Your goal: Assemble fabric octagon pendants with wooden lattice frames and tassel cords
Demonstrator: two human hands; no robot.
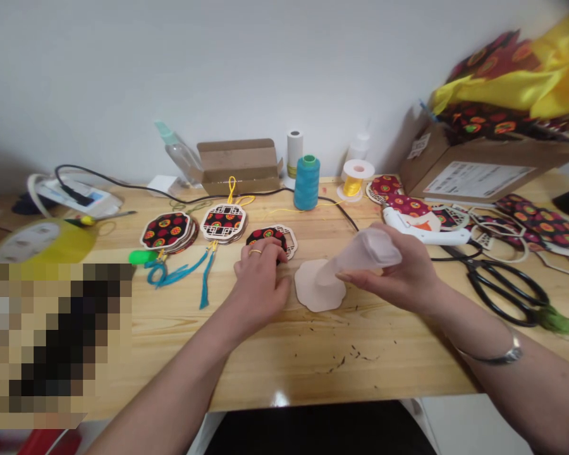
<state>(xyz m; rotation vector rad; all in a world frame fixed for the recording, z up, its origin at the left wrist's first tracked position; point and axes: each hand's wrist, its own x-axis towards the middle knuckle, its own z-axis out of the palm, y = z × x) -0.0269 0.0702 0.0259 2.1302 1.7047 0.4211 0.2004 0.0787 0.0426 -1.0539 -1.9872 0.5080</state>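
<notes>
My right hand point(401, 272) grips a translucent squeeze bottle point(367, 253), tilted with its lower end over a pale scalloped panel point(320, 297). The panel lies flat on the table, and the bottle hides part of its surface; whether the tip touches it is unclear. My left hand point(263, 278) rests just left of the panel, fingers bent and close together on a dark floral fabric piece point(265, 237). Those fingers cover part of that piece. Beside it, a cream fretwork frame point(290, 243) shows past the fabric's right edge.
Fabric-covered ornaments point(168, 230) with blue tassels point(206, 284) lie left. Behind stand a blue thread cone point(306, 183) and a yellow thread spool point(355, 180). A white glue gun point(424, 227), black-handled scissors point(507, 291) and a full carton point(478, 164) are right. A black cable point(184, 191) crosses the table.
</notes>
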